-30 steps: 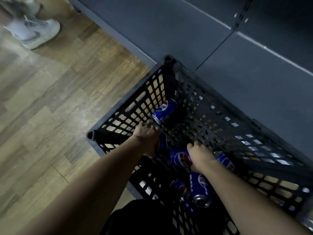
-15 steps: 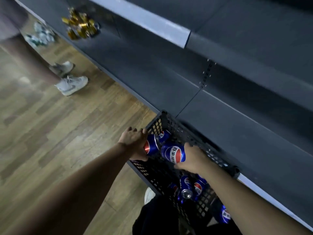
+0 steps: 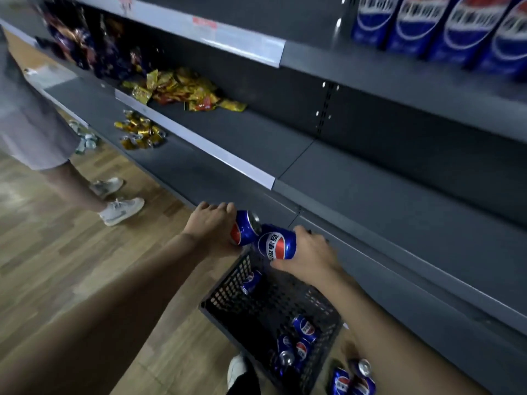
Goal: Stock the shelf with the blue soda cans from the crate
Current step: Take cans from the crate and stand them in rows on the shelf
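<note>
Dark grey shelf [image 3: 328,155] runs along a wood floor [image 3: 57,266]. Below my arms the black crate [image 3: 228,297] holds several blue soda cans [image 3: 303,329]. My left hand [image 3: 212,226] grips one can [image 3: 244,228]; my right hand [image 3: 309,253] grips another can [image 3: 277,245], both above the crate's far end.

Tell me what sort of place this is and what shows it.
Most likely a shop aisle being stocked. Long grey metal shelves with pale price-label strips run along it, blue soda packs stand on the top tier, yellow snack packets lie heaped lower, and a black perforated plastic crate of blue soda cans sits on the wood-look floor.
</note>
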The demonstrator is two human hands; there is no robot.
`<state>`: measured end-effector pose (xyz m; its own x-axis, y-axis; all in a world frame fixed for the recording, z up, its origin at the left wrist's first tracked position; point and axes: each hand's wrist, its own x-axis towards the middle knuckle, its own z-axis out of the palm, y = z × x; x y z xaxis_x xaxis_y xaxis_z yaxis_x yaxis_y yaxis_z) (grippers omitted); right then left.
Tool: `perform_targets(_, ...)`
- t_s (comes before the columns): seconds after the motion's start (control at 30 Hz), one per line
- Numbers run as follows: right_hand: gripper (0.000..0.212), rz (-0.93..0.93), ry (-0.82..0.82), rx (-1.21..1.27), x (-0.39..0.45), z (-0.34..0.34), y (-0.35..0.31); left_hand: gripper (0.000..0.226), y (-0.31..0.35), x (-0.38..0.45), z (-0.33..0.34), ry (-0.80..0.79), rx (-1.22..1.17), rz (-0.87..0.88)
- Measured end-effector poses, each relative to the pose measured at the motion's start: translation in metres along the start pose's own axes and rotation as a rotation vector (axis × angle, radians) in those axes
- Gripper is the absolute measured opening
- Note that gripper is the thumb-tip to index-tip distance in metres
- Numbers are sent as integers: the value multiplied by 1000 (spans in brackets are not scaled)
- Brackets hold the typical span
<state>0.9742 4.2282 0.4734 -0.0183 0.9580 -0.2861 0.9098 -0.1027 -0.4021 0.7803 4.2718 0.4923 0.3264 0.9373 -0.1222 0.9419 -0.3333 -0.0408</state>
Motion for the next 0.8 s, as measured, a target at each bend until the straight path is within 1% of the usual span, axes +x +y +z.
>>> perform_targets(0.07,68,-14,63,20,-10,-27,-9,69,6,-1,-28,42,-61,-6)
perform_targets(0.23,61,-22,217,173,-34,-95,-23,65,22,0,-96,180,-203,-15)
perform_targets(0.4,67,-84,429,493,-48,-151,-30,60,40,8,-159,327,-422,-7)
perform_targets(0.6,82,-146,591,722,-57,-212,-31,69,56,36,-211,382,-679,40)
perform_targets(0.7,84,-168,652,834,-63,-231,-25,66,66,49,-229,393,-805,51)
perform_targets(0.8,86,-157,709,880,-68,-245,-21,64,77,58,-240,393,-912,97)
